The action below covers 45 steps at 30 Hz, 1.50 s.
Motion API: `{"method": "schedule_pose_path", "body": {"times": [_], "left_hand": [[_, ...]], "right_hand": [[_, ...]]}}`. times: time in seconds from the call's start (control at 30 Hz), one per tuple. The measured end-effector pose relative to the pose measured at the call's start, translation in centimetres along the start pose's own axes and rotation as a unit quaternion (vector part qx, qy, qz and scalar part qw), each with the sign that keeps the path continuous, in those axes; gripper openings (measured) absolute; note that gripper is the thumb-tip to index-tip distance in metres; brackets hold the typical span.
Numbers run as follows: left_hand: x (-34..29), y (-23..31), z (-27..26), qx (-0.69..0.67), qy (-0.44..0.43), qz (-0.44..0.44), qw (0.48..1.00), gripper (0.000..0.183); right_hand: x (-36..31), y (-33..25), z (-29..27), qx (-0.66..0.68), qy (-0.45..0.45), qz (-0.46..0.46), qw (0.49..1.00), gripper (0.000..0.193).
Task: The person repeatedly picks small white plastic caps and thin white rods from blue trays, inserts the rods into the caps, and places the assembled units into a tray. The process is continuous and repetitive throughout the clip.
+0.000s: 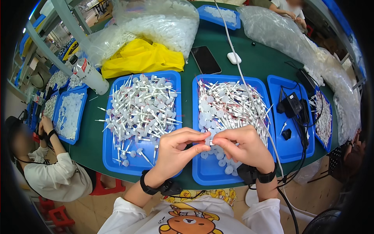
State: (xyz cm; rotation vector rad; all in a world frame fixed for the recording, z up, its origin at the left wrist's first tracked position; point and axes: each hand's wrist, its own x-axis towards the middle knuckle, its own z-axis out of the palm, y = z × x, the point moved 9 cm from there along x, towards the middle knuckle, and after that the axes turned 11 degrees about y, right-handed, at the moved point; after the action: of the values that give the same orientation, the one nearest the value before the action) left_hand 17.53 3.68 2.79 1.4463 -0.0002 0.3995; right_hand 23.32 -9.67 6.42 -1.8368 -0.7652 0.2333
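My left hand [177, 149] and my right hand [250, 147] meet in front of me, thumb and forefinger of each pinched together. Between the fingertips is a small white plastic part [210, 141], mostly covered, with a trace of red beside my left fingers. Both hands hang over the near side of the right blue tray [210, 177], which holds white sticks with thin red threads [233, 102] and translucent white discs [229, 169]. To the left, another blue tray [111, 160] is heaped with white sticks fitted with round discs [145, 105].
Farther right, a blue tray [290, 154] holds black cables and an adapter [291, 104]. A white cable [233, 50] crosses the right tray. Behind lie a phone [206, 60], a white earbud case [234, 58], a yellow bag [144, 59] and a bottle [90, 76]. A co-worker [50, 167] sits left.
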Motion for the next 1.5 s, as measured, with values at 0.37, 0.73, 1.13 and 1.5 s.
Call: {"method": "schedule_pose_path", "body": {"times": [0.37,0.73,1.13,1.5], "left_hand": [[-0.4,4.3,-1.3,0.232,0.044,0.076,0.969,0.026],[-3.6,4.9,-5.7,0.626,0.142,0.089,0.762,0.054],[-3.8,-2.5,5.5,0.619,-0.134,0.172,0.755,0.029],[-3.4,-1.1,4.2,0.384,-0.135,0.016,0.913,0.021]], "right_hand": [[0.4,2.9,1.1,0.104,-0.031,0.102,0.989,0.021],[0.4,5.3,-4.4,-0.203,0.179,0.040,0.962,0.017],[-0.3,6.5,-1.1,-0.322,0.029,-0.048,0.945,0.026],[0.5,7.1,-4.4,-0.258,0.185,0.065,0.946,0.013]]}}
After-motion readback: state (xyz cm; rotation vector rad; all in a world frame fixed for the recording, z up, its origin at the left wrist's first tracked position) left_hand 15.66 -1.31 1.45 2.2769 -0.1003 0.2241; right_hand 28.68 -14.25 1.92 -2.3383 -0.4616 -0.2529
